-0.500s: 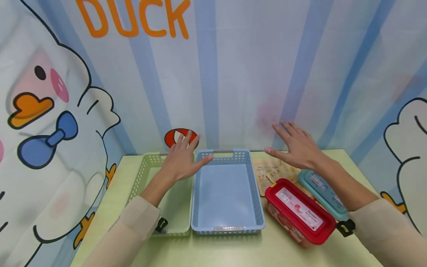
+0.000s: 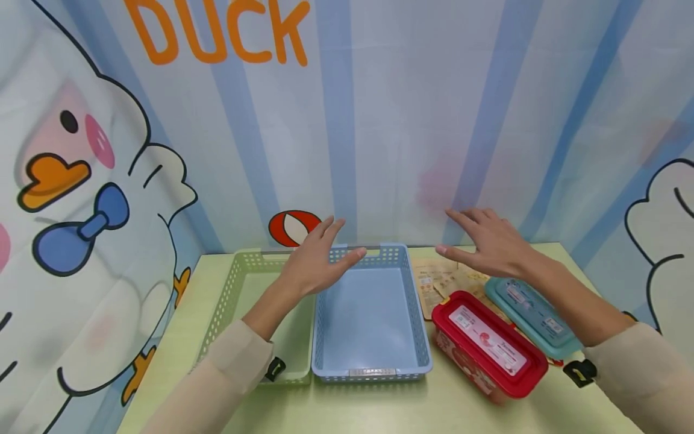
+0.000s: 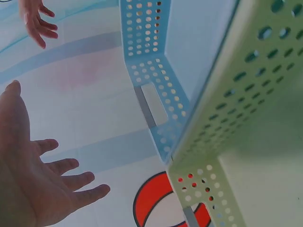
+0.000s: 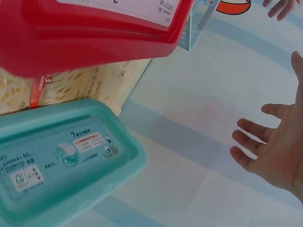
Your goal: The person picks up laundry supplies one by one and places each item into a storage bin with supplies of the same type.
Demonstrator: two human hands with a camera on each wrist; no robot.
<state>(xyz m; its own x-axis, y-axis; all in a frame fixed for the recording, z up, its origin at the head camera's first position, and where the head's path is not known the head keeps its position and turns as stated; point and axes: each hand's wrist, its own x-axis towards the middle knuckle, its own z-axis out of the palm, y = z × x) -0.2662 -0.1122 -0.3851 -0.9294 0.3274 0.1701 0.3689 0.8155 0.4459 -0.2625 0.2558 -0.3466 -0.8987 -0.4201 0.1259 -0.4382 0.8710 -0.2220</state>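
Observation:
My left hand [image 2: 311,262] hovers above the seam between the green basket [image 2: 295,378] and the blue basket [image 2: 371,319], fingers spread and holding nothing. In the left wrist view the same hand [image 3: 33,175] shows straight fingers, apart from both baskets. My right hand [image 2: 490,244] is raised over the back right of the table, fingers extended, with nothing in it. Below that hand and forearm lie a red-lidded box [image 2: 490,343] and a teal-lidded box [image 2: 534,316]. In the right wrist view the teal lid [image 4: 71,158] carries a printed label.
A tan printed package [image 2: 444,274] lies flat behind the red-lidded box, partly hidden. The pale green table [image 2: 336,410] ends at a striped cloth backdrop [image 2: 401,120] with cartoon ducks. The two baskets stand side by side.
My left hand has moved right, toward the blue basket. The right hand has shifted slightly right and down, and its forearm now uncovers more of the teal-lidded box.

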